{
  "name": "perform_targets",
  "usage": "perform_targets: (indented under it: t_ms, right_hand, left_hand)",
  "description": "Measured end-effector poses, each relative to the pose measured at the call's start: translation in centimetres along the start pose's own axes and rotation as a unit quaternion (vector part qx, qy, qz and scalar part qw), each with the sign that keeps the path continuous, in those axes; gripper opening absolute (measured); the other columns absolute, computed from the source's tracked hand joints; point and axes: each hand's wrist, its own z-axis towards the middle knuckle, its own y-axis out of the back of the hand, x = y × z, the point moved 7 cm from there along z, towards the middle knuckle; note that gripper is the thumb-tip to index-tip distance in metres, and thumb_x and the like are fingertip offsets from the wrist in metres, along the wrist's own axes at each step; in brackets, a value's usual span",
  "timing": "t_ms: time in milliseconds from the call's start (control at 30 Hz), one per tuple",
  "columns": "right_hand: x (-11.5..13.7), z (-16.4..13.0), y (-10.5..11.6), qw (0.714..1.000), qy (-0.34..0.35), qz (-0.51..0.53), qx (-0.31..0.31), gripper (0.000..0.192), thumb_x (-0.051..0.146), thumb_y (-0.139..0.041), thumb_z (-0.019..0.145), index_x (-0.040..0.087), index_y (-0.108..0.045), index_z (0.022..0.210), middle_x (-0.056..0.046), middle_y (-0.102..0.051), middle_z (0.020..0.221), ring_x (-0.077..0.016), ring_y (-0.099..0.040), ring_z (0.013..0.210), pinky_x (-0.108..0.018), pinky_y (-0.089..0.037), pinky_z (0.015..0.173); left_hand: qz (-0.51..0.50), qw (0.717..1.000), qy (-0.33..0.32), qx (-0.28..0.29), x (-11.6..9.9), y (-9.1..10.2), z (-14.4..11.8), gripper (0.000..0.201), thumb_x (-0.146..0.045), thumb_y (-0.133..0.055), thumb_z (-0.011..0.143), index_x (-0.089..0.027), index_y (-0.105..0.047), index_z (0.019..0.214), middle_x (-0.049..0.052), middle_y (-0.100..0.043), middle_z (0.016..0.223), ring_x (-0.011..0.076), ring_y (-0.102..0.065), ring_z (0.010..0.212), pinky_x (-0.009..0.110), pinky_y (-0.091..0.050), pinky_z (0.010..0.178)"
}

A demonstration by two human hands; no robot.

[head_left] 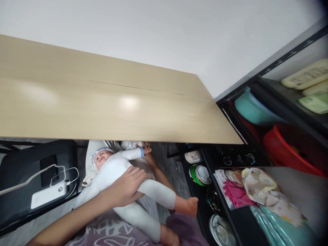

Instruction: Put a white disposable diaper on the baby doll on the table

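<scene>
A baby doll [116, 167] in a white outfit and a white headband with blue lettering lies on its back across my lap. Its head points away to the left and its bare feet point toward me. My left hand [131, 184] is wrapped over the doll's waist and hip, gripping it. Beyond the doll, my right hand [147, 155] reaches under the table edge beside the doll's outstretched hand. The table and the doll's arm hide most of its fingers. A whitish, partly see-through item [130, 145] lies near it, too covered to identify.
A wooden tabletop [128, 112] spans the front. On the left, a black chair [23, 162] holds a white power bank [48, 197] with a cable. At right, black shelves carry a teal basin [256, 109], a red basin [289, 147], folded cloths [258, 181] and several containers.
</scene>
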Motion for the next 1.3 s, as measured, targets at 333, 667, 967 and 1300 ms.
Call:
perform_targets:
  t_ms: [333,667,967,1300]
  right_hand:
    - [-1.2,-12.7,8.1,0.974,-0.047,-0.006,-0.22,0.062,0.05,-0.055,0.11,0.021,-0.048,0.164,-0.024,-0.062,0.162,-0.0403,-0.062,0.15,-0.06,-0.052,0.128]
    - [9.6,-5.1,1.8,0.958,0.173,-0.158,0.163,0.063,0.03,-0.073,0.106,0.016,-0.057,0.165,-0.02,-0.066,0.164,-0.0352,-0.058,0.155,-0.052,-0.045,0.132]
    - [15.7,-3.6,2.3,0.927,0.239,-0.231,0.175,0.025,0.021,-0.06,0.112,0.015,-0.07,0.134,-0.018,-0.08,0.132,-0.0332,-0.075,0.122,-0.044,-0.053,0.108]
    - [17.7,-5.6,5.9,0.929,0.301,-0.164,0.137,0.038,0.023,-0.055,0.114,0.017,-0.064,0.15,-0.016,-0.074,0.14,-0.0339,-0.065,0.131,-0.049,-0.05,0.115]
  left_hand:
    - [-0.068,0.994,-0.088,0.01,-0.5,0.2,-0.3,0.043,-0.05,-0.081,0.103,-0.026,-0.073,0.138,0.005,-0.078,0.115,0.0299,-0.068,0.109,0.046,-0.047,0.104]
    - [-0.084,0.992,-0.096,0.027,-1.3,0.9,-0.2,0.055,-0.064,-0.072,0.109,-0.023,-0.069,0.146,0.011,-0.08,0.129,0.034,-0.07,0.124,0.051,-0.045,0.118]
    - [-0.198,0.87,0.29,-0.345,8.1,1.6,-14.6,0.042,-0.063,-0.058,0.114,-0.026,-0.065,0.133,0.014,-0.073,0.137,0.0328,-0.068,0.136,0.055,-0.051,0.126]
    - [-0.333,0.816,0.45,-0.144,11.2,-3.9,-21.2,0.083,-0.066,-0.086,0.08,-0.021,-0.057,0.143,0.018,-0.078,0.142,0.0424,-0.075,0.133,0.056,-0.06,0.117]
